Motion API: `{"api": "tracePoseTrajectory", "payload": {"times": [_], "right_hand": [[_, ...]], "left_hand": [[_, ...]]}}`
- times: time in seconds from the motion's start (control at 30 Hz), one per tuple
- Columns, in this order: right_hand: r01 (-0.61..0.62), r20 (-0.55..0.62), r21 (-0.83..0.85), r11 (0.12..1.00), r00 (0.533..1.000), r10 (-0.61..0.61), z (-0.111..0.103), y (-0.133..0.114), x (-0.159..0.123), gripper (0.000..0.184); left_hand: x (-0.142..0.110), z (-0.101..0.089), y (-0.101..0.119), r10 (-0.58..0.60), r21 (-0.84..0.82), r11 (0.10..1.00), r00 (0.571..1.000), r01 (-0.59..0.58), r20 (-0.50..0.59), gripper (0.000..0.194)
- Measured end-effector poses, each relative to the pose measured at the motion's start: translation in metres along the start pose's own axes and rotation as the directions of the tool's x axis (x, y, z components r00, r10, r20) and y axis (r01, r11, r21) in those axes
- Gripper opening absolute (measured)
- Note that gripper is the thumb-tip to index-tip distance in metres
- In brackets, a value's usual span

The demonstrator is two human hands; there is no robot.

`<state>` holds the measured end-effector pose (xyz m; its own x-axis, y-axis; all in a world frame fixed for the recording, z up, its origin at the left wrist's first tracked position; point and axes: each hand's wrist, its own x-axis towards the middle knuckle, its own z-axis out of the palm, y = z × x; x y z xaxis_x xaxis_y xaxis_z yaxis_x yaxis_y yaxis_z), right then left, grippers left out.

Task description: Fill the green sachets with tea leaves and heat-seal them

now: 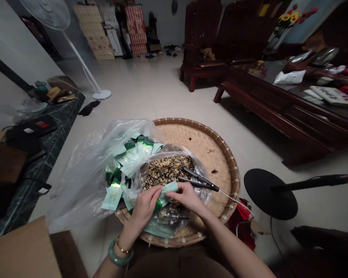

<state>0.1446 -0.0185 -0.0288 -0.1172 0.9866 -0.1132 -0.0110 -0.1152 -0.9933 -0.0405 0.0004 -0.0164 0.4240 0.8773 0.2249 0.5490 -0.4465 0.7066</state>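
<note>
Both hands hold a small light-green packet point(169, 188) over a round woven bamboo tray point(220, 143). My left hand point(145, 204) pinches its left side, and my right hand point(189, 197) grips its right end. Just beyond my right hand lies a black flat iron point(201, 179), its two arms apart and a pale cord trailing right. Behind the packet, a clear plastic bag point(201, 166) lies open around a loose dark-and-tan dry mix point(168, 168). More green packets point(133, 154) are heaped at the left in a large clear bag point(84, 181).
Dark crumbs point(214, 171) dot the tray's right side. A round black stand base point(269, 193) is on the floor at right, near a dark wooden table point(266, 100). Cardboard boxes point(23, 251) sit at left. A white fan point(101, 94) stands farther back.
</note>
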Motion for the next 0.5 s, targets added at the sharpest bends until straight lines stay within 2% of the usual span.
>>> {"api": "tracePoseTrajectory", "payload": {"times": [0.1, 0.2, 0.3, 0.4, 0.5], "right_hand": [[-0.034, -0.031, 0.085, 0.996, 0.999, 0.036, 0.002, 0.001, 0.001, 0.024], [-0.015, -0.045, 0.162, 0.987, 0.999, 0.022, 0.001, -0.002, 0.000, 0.030], [-0.059, 0.086, 0.189, 0.980, 0.995, 0.043, -0.003, -0.005, -0.002, 0.035], [-0.144, 0.225, 0.184, 0.972, 0.969, 0.101, -0.007, -0.003, -0.004, 0.038], [-0.220, 0.226, 0.247, 0.944, 0.960, 0.165, -0.007, 0.001, -0.005, 0.046]], "left_hand": [[-0.002, -0.001, 0.001, 0.089, 0.100, 0.991, 0.996, -0.089, 0.006, 0.033], [-0.001, -0.006, 0.002, 0.195, 0.217, 0.955, 0.980, -0.201, 0.049, 0.053], [0.002, -0.010, 0.001, 0.266, 0.231, 0.930, 0.956, -0.287, 0.121, 0.052], [0.005, -0.014, 0.001, 0.321, 0.250, 0.900, 0.931, -0.357, 0.174, 0.051], [0.007, -0.016, 0.007, 0.324, 0.415, 0.841, 0.937, -0.347, 0.128, 0.050]]}}
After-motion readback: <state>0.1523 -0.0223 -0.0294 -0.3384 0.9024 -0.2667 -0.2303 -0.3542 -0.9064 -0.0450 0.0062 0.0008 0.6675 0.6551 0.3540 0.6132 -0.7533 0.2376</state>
